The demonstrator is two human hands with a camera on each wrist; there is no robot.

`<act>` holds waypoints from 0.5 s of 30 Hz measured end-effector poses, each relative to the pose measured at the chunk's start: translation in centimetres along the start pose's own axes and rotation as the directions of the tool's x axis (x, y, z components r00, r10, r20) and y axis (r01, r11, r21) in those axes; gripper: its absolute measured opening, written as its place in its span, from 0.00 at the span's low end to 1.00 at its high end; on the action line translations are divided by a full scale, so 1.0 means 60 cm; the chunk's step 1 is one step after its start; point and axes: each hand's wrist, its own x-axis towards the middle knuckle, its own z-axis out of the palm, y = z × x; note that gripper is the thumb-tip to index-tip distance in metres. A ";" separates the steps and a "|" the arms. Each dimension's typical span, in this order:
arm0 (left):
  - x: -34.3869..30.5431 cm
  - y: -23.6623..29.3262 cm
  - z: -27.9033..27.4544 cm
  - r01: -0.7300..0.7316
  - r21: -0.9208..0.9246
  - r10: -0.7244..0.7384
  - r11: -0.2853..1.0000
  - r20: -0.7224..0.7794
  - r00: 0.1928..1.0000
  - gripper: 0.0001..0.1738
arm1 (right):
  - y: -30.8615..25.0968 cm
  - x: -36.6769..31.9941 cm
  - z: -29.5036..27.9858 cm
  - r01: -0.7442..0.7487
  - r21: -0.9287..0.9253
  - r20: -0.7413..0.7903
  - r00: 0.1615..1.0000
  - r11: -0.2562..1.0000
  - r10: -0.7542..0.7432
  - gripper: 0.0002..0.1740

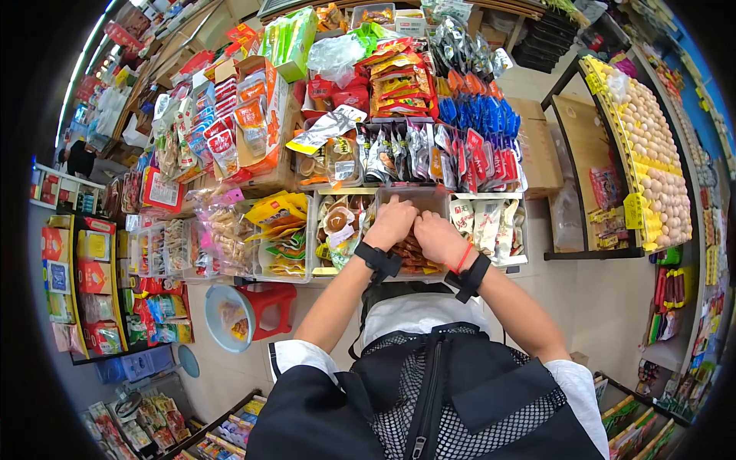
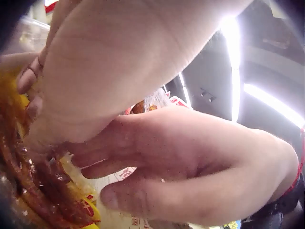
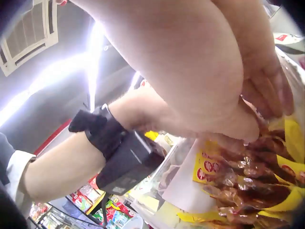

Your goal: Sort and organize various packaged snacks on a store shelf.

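Note:
Both hands reach into a clear bin (image 1: pixel 414 198) of glossy red-brown snack packets with yellow edges (image 3: pixel 238 183). My left hand (image 1: pixel 392 223) is at the bin's left side; in the left wrist view its bent fingertips and thumb (image 2: pixel 109 67) rest among the packets (image 2: pixel 45 186), with the thumb's tip partly hidden. Close beside it, my right hand (image 1: pixel 441 240), a red cord at its wrist, points its loosely extended fingers down onto the packets. The right wrist view shows this right hand (image 3: pixel 190 62) over the packet tops, with the left hand (image 3: pixel 147 112) behind it.
Bins of wrapped snacks (image 1: pixel 491 222) and yellow packets (image 1: pixel 280 222) flank this one. Taller rows of packets (image 1: pixel 399 153) stand behind. Egg trays (image 1: pixel 655 153) are on a rack at the right, and a blue basin (image 1: pixel 229 318) with a red stool (image 1: pixel 272 307) at the lower left.

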 end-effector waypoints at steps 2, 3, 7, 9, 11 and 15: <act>-0.004 -0.008 0.006 -0.039 -0.004 0.039 0.999 -0.025 0.999 0.11 | 0.019 0.004 0.001 0.012 0.157 0.014 1.000 0.988 -0.014 0.11; -0.007 -0.006 0.005 -0.038 -0.003 0.038 0.999 -0.057 0.998 0.11 | 0.023 0.002 -0.015 -0.007 0.247 0.038 0.999 0.969 -0.003 0.10; -0.017 0.016 0.007 0.047 -0.027 -0.049 0.999 -0.101 0.994 0.10 | 0.032 -0.021 -0.067 0.051 0.529 -0.106 0.994 0.847 0.006 0.12; -0.015 0.029 0.015 0.100 -0.039 -0.105 0.994 -0.138 0.985 0.07 | 0.035 -0.037 -0.099 0.083 0.674 -0.177 0.983 0.734 0.052 0.13; -0.017 0.037 0.019 0.131 -0.031 -0.134 0.991 -0.173 0.976 0.07 | 0.033 -0.061 -0.140 0.087 0.741 -0.179 0.981 0.665 0.071 0.13; -0.029 0.036 0.012 0.132 -0.063 -0.139 0.989 -0.123 0.983 0.13 | 0.044 -0.104 -0.153 0.088 0.831 -0.181 0.976 0.550 0.118 0.14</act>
